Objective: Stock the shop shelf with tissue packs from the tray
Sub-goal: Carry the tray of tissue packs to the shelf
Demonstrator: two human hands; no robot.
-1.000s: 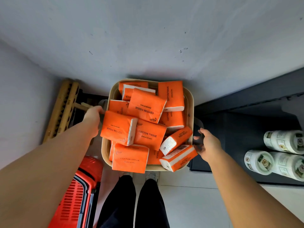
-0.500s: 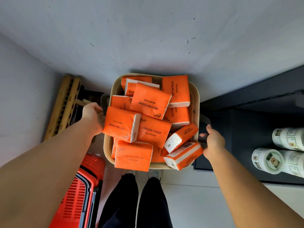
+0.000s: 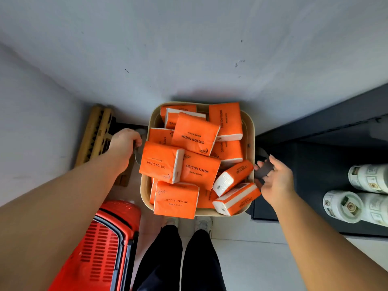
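A beige tray [image 3: 251,131] with rounded corners is heaped with several orange "COTTON TISSUE" packs [image 3: 195,133], some lying flat and some tipped on edge. The tray hangs in front of me above my feet. My left hand [image 3: 123,143] grips the handle on its left side, fingers curled round it. My right hand [image 3: 277,181] holds the dark handle [image 3: 263,170] on the right side, thumb above and fingers loosely wrapped. The dark shop shelf [image 3: 315,164] lies to the right of the tray, close to my right hand.
White paper rolls [image 3: 344,206] lie on the shelf at the far right. A red shopping basket [image 3: 100,248] stands on the floor at lower left. A wooden slatted piece [image 3: 94,133] leans by the grey wall [image 3: 189,49] behind my left hand.
My right hand, open beside the tray a second ago, has taken hold of the right handle. The tray has drifted slightly to the right. My left hand keeps its grip.
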